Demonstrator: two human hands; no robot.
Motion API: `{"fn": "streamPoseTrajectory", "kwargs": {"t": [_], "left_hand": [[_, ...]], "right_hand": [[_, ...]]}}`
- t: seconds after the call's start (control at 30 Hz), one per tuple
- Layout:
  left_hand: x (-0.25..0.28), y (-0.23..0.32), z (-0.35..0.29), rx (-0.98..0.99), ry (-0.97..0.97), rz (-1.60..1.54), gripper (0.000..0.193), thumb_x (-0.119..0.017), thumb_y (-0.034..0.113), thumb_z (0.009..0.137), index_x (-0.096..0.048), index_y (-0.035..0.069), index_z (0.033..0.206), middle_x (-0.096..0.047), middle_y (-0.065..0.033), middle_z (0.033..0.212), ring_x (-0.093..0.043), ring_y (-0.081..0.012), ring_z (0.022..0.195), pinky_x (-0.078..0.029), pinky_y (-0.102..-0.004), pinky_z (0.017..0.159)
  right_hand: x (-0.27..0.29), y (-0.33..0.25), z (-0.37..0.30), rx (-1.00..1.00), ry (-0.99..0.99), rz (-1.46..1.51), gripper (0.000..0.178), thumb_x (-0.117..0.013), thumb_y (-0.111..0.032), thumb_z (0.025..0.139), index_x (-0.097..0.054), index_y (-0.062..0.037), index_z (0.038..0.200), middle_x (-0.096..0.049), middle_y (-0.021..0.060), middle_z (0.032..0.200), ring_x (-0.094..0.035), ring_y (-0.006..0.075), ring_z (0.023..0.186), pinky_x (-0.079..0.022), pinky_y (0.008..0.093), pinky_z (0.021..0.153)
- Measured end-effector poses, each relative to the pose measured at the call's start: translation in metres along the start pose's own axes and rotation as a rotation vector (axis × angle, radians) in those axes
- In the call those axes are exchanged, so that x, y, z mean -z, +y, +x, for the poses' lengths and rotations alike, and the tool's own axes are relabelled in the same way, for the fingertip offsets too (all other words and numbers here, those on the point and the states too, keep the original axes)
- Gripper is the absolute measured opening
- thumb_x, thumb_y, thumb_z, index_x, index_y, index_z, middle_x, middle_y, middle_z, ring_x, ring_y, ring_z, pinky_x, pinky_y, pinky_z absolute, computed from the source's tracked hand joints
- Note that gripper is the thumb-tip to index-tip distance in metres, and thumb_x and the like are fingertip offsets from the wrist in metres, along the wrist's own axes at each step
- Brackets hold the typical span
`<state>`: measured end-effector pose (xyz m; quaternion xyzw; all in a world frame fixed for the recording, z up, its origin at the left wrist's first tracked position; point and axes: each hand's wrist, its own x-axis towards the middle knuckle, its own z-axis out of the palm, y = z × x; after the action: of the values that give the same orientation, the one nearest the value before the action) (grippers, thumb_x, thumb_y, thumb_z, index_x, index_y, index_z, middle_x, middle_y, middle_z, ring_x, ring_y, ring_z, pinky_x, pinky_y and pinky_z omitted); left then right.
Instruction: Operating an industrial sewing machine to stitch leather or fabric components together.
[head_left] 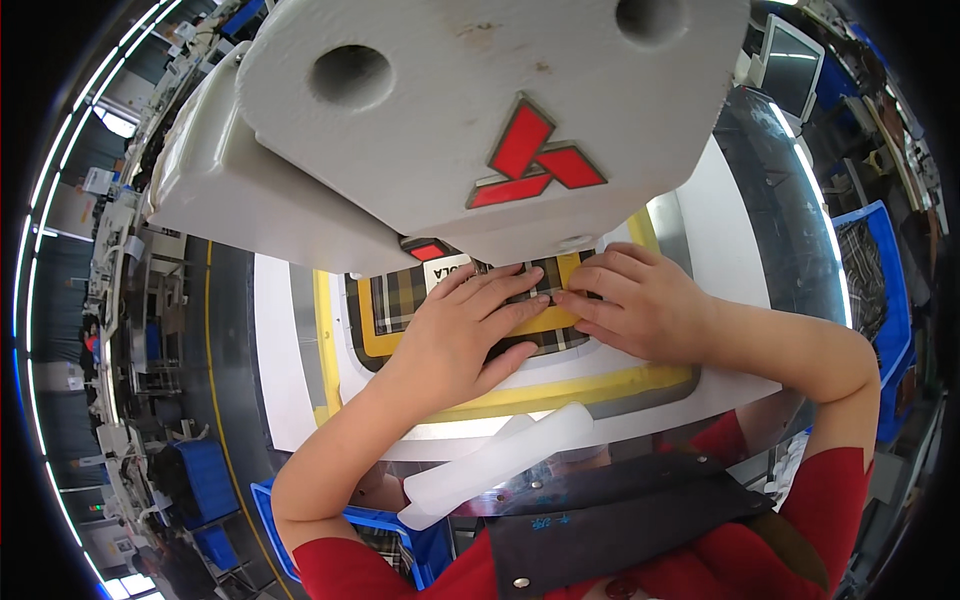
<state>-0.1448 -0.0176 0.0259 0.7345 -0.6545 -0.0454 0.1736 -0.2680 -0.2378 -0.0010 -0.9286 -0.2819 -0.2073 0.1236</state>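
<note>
Bright, even indoor light; ceiling strip lamps (30,215) curve along the far-left rim; glare streaks the glossy table edge (815,190) at right; strong fisheye bending near black corners; centre sharp, rim details soft.

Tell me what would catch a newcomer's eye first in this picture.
The big white machine head with a red emblem fills the top of the view. Just below it, the left hand and right hand press flat on plaid fabric set in a yellow-edged template. A blue bin sits at the lower left.
</note>
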Motion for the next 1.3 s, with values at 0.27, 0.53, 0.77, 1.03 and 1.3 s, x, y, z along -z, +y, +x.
{"fn": "streamPoseTrajectory", "kwargs": {"t": [0.27, 0.53, 0.77, 1.03, 1.3], "left_hand": [[0.01, -0.019, 0.0, 0.095, 0.008, 0.003, 0.04, -0.066, 0.028, 0.085, -0.064, 0.008, 0.119, -0.058, -0.0116, 0.127, -0.055, -0.0332, 0.109, -0.038, -0.0436, 0.101], [0.009, -0.04, -0.004, 0.103, 0.135, 0.146, 0.041, -0.066, 0.035, 0.086, -0.067, 0.003, 0.112, -0.059, -0.0189, 0.089, -0.059, -0.033, 0.082, -0.047, -0.0414, 0.077], [0.017, -0.036, -0.012, 0.101, 0.171, 0.149, 0.044, -0.066, 0.037, 0.085, -0.067, 0.001, 0.111, -0.058, -0.0178, 0.09, -0.058, -0.032, 0.088, -0.046, -0.0401, 0.081], [0.02, 0.023, -0.047, 0.078, -0.081, -0.049, 0.085, -0.074, 0.048, 0.073, -0.042, 0.006, 0.14, -0.038, -0.019, 0.146, -0.039, -0.0387, 0.133, -0.031, -0.0488, 0.11], [-0.014, 0.066, -0.085, -0.043, -0.268, -0.058, 0.059, -0.059, 0.028, 0.089, -0.041, 0.016, 0.143, -0.033, -0.01, 0.153, -0.03, -0.026, 0.142, -0.022, -0.045, 0.116]], "right_hand": [[-0.008, 0.014, 0.014, -0.003, 0.081, -0.075, 0.03, -0.073, -0.012, 0.076, -0.066, -0.002, 0.103, -0.062, 0.009, 0.106, -0.062, 0.0261, 0.096, -0.05, 0.0392, 0.089], [-0.004, 0.025, 0.037, -0.08, 0.056, -0.046, 0.022, -0.068, -0.011, 0.079, -0.068, -0.0019, 0.098, -0.065, 0.0082, 0.106, -0.062, 0.0236, 0.097, -0.049, 0.0352, 0.09], [-0.004, 0.021, 0.044, -0.125, 0.09, -0.02, 0.015, -0.067, -0.011, 0.082, -0.068, -0.0038, 0.096, -0.067, 0.0049, 0.103, -0.062, 0.0213, 0.095, -0.05, 0.0346, 0.087], [-0.005, 0.024, 0.018, -0.124, 0.07, 0.067, 0.02, -0.068, -0.015, 0.082, -0.067, -0.0048, 0.1, -0.065, 0.0053, 0.109, -0.06, 0.0225, 0.102, -0.048, 0.0361, 0.09], [-0.002, 0.026, 0.021, -0.378, 0.04, 0.062, 0.044, -0.072, -0.03, 0.078, -0.064, -0.0014, 0.11, -0.061, 0.0105, 0.118, -0.053, 0.028, 0.116, -0.04, 0.0411, 0.102]]}}
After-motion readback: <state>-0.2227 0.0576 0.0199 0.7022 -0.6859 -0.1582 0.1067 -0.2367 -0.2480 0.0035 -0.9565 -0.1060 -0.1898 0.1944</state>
